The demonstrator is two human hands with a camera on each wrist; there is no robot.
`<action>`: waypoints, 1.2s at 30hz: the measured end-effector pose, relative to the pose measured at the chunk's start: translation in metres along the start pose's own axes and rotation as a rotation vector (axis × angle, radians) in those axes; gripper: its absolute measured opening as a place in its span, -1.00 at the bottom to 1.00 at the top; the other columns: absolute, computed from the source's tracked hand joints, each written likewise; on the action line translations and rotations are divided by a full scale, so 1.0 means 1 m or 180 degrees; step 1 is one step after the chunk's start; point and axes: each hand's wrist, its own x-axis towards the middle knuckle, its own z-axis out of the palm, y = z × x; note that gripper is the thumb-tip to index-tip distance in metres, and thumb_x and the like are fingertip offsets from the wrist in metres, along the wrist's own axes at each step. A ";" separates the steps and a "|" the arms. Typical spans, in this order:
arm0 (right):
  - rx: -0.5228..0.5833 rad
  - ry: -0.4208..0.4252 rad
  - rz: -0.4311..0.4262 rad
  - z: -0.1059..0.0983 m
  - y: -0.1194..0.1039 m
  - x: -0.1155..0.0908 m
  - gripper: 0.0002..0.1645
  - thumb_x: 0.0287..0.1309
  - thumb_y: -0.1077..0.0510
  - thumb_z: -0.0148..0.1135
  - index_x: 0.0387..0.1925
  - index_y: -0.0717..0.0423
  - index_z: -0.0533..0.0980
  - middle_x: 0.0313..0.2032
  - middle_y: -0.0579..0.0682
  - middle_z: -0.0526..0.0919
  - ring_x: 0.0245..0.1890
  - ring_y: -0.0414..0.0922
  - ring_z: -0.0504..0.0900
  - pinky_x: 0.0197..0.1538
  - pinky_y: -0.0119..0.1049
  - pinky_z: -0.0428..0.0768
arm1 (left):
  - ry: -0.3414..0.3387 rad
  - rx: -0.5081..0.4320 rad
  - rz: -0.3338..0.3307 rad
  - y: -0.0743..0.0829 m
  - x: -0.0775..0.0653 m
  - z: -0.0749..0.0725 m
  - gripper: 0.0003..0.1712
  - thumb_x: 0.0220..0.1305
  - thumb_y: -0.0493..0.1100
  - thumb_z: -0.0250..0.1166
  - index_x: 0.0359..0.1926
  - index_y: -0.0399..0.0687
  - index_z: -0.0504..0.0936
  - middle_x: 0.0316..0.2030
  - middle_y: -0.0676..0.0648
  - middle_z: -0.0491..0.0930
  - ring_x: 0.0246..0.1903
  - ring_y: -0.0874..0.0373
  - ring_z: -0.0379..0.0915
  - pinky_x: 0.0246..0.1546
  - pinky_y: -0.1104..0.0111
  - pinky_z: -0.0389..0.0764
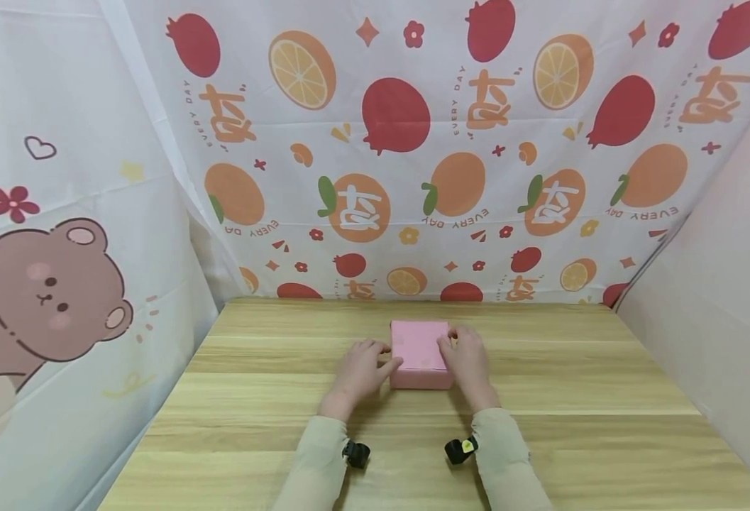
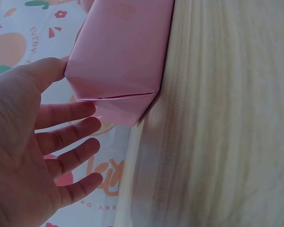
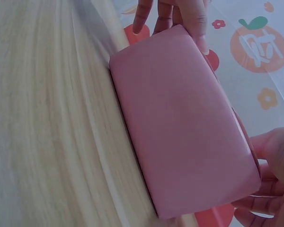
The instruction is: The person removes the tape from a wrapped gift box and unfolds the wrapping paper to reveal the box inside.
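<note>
A small pink box (image 1: 419, 348) with a smooth top sits on the wooden table. My left hand (image 1: 363, 369) is at its left side, the thumb tip right at the top edge. In the left wrist view the left fingers (image 2: 73, 153) are spread and fairly straight beside the box's end, where a folded seam shows. My right hand (image 1: 468, 358) is at the right side, with thumb and index finger bent at the top edge, pinching it. In the right wrist view, the right thumb (image 3: 267, 142) lies by that edge and the other right fingers are below it, partly hidden.
The wood-grain table (image 1: 572, 447) extends around the box. A white curtain with fruit prints (image 1: 396, 113) hangs behind the table's back edge. On the left hangs a cloth with a bear print (image 1: 55, 298), and a plain white cloth (image 1: 707, 298) is on the right.
</note>
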 end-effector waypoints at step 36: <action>0.0037 0.0292 -0.0378 0.005 0.003 -0.001 -0.76 0.08 0.12 0.33 -0.39 0.25 0.54 -0.28 0.20 0.60 -0.15 0.13 0.55 -0.06 0.00 0.59 | -0.0139 -0.0297 -0.0121 0.002 0.001 -0.001 -0.42 0.33 0.20 0.19 0.09 -0.19 0.60 0.09 -0.18 0.59 0.18 -0.09 0.43 0.25 0.06 0.44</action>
